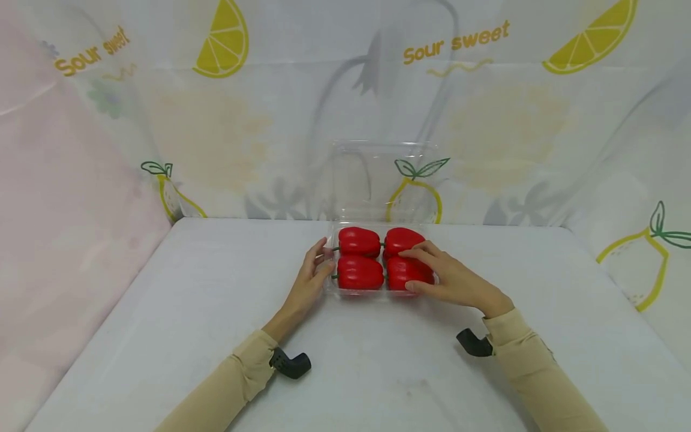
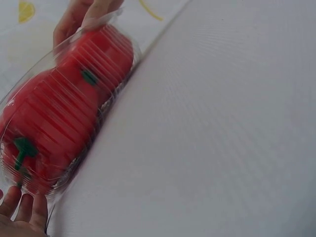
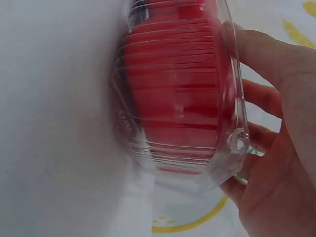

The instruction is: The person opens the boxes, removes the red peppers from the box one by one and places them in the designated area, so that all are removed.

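Observation:
A clear plastic clamshell box (image 1: 356, 294) stands on the table with its lid (image 1: 361, 180) raised at the back. Several red bell peppers with green stems lie in it in two rows. My right hand (image 1: 459, 279) reaches over the box's right side and grips the front right bell pepper (image 1: 402, 273), thumb in front, fingers behind. At the left end, my left hand (image 1: 308, 282) touches the box wall with loosely extended fingers, near the front left pepper (image 1: 358, 273). The left wrist view shows left fingertips (image 2: 37, 212) against the box's end, below a green stem (image 2: 22, 150).
The white tabletop (image 1: 372, 366) spreads around the box. Behind it hangs a white curtain (image 1: 297, 120) with lemon prints, close to the raised lid. Black wrist-worn devices (image 1: 291, 364) stick out from both sleeves.

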Demonstrator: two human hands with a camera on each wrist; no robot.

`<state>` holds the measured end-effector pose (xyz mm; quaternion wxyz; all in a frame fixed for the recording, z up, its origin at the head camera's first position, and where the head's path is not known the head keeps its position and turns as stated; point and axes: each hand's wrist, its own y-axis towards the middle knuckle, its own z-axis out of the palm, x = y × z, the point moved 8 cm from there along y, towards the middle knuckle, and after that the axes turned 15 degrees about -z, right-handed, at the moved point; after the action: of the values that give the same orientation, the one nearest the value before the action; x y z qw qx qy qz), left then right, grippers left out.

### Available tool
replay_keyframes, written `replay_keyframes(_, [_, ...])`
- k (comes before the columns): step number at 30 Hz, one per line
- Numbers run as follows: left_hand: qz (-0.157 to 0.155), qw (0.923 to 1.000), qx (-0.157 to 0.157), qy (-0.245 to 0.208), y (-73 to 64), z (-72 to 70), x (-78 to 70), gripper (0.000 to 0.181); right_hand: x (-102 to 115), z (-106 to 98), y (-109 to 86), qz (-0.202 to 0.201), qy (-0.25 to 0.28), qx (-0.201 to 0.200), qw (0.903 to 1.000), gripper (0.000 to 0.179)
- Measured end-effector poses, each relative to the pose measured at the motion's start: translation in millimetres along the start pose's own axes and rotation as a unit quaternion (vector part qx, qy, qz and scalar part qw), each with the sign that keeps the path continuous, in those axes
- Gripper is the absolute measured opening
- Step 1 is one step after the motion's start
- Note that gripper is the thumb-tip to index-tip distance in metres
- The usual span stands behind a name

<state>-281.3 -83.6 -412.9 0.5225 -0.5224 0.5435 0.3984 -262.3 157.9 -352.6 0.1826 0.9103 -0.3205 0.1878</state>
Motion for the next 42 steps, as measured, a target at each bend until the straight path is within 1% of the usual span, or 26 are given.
replay_keyframes(4, [-0.004, 1.0000, -0.002, 0.002, -0.1, -0.2, 1.1, 0.056, 1.5, -1.2, -0.1, -0.018, -0.003, -0.014, 0.9997, 0.057])
replay_keyframes(9, [-0.001, 1.0000, -0.001, 0.003, 0.0, -0.7, 0.7, 0.056, 2.8, -2.8, -0.7, -0.041, -0.008, -0.030, 0.9987, 0.055])
replay_keyframes(16, [0.009, 0.9999, -0.002, 0.008, -0.4, -1.0, -1.6, 0.057, 3.5, -2.9, -0.3, -0.071, -0.037, -0.045, 0.9958, 0.052])
replay_keyframes(18, [0.007, 1.0000, -0.003, 0.006, -0.5, -1.1, -1.6, 0.057, 2.3, -2.3, -0.5, -0.068, -0.039, -0.046, 0.9958, 0.052])
replay_keyframes(23, [-0.001, 1.0000, 0.002, 0.003, -0.3, 0.0, 0.5, 0.058, -1.3, -1.5, -2.0, -0.044, -0.028, -0.041, 0.9978, 0.056])
replay_keyframes(24, [-0.005, 1.0000, 0.007, 0.001, -2.4, 0.7, -2.5, 0.058, -1.7, -1.5, -2.1, -0.042, -0.023, -0.042, 0.9980, 0.056])
replay_keyframes(26, [-0.009, 0.9999, 0.007, 0.001, -2.4, 0.8, -2.0, 0.057, -1.8, -2.3, -1.9, -0.042, -0.020, -0.043, 0.9980, 0.057])
replay_keyframes(29, [-0.004, 0.9999, 0.011, -0.001, -2.7, 0.8, -2.7, 0.057, -0.8, -3.6, -1.5, -0.053, -0.024, -0.051, 0.9970, 0.056])
replay_keyframes(30, [-0.004, 0.9999, 0.011, -0.001, -2.9, 0.9, -2.9, 0.057, -0.6, -3.7, -1.5, -0.058, -0.029, -0.054, 0.9964, 0.056])
replay_keyframes(31, [0.001, 1.0000, 0.009, 0.001, -1.0, 0.5, 0.4, 0.057, 0.3, -4.0, -1.7, -0.064, -0.036, -0.058, 0.9956, 0.055])
replay_keyframes(34, [0.005, 0.9999, 0.007, 0.008, -2.1, 0.6, 0.0, 0.057, 3.3, -4.3, -2.3, -0.088, -0.056, -0.072, 0.9920, 0.054])
replay_keyframes(37, [0.021, 0.9996, 0.000, 0.018, -4.1, 1.0, -2.0, 0.058, 4.8, -5.7, -2.9, -0.108, -0.068, -0.098, 0.9870, 0.052])
replay_keyframes(39, [0.040, 0.9988, -0.003, 0.029, -5.3, 1.8, -4.1, 0.058, 4.7, -7.1, -3.5, -0.117, -0.070, -0.116, 0.9838, 0.050])
replay_keyframes(42, [0.048, 0.9982, -0.003, 0.037, -5.3, 3.0, -4.6, 0.060, 3.3, -8.3, -4.2, -0.118, -0.065, -0.132, 0.9820, 0.049])
